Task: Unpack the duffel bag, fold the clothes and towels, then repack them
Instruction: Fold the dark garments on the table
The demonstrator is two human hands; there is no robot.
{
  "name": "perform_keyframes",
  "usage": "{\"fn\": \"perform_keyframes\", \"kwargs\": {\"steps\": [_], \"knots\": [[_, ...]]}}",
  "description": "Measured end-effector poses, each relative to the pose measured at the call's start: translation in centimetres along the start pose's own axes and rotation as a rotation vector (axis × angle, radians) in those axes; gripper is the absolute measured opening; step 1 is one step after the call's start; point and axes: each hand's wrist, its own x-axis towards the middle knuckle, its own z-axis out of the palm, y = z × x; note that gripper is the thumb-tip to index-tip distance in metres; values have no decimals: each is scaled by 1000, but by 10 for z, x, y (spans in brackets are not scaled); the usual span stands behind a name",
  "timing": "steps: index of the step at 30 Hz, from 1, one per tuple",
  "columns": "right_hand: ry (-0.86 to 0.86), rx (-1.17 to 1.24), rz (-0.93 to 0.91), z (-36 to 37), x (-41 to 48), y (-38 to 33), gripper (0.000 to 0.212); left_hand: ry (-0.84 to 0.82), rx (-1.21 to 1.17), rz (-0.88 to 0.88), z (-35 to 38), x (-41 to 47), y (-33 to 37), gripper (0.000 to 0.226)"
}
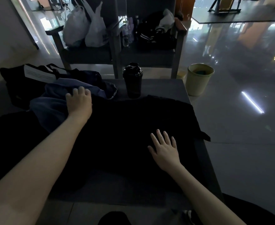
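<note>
Right hand (165, 151) flat on black garment (125, 124), long axis left-right.

Nothing legible from here. At ten o'clock, a white card (39, 73) on the duffel bag (13, 85) carries print too fine to read; at twelve, a plastic bag's (96, 32) dark marking blurs.

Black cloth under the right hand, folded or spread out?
Spread out: black cloth lies flat across the table, right hand flat on it.
</note>
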Motion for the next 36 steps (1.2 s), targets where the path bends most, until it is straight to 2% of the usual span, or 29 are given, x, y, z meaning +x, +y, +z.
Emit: {"fn": "perform_keyframes", "kwargs": {"steps": [3, 5, 7, 9, 14, 17, 20, 23, 25, 27, 29, 32, 34, 36], "knots": [[5, -7, -6, -3, -3, 6, 61, -28, 9, 282, 20, -12, 15, 49], [13, -10, 4, -4, -8, 13, 61, -140, 20, 329, 31, -17, 22, 49], [20, -21, 18, -5, -15, 22, 60, -255, 63, 311, 40, -22, 28, 52], [15, -23, 29, -7, -21, 30, 61, -273, 87, 298, 43, -28, 34, 54], [9, -42, 22, -22, -22, 37, 60, -96, -158, 191, 27, -27, 53, 42], [134, 92, 5, -43, -3, 41, 45, -28, -212, 80, 23, -8, 50, 29], [292, 110, 44, -65, 35, 51, 33, -166, -197, -26, 28, 12, 39, 40], [259, 112, 120, -77, 85, 63, 32, -379, -153, -100, 35, 25, 33, 39], [217, 126, 147, -80, 118, 69, 35, -400, -106, -83, 37, 31, 33, 21], [179, 134, 166, -79, 141, 71, 46, -331, -91, -32, 32, 33, 28, 12], [145, 148, 197, -73, 158, 70, 55, -215, -236, -39, 28, 37, 17, 19], [92, 37, 241, -67, 175, 66, 56, -148, -631, -193, 16, 47, -3, 30], [117, -17, 235, -63, 181, 63, 49, -161, -812, -300, 12, 58, -14, 35], [220, 8, 217, -58, 187, 62, 31, -186, -890, -397, 11, 67, -21, 41]]}}
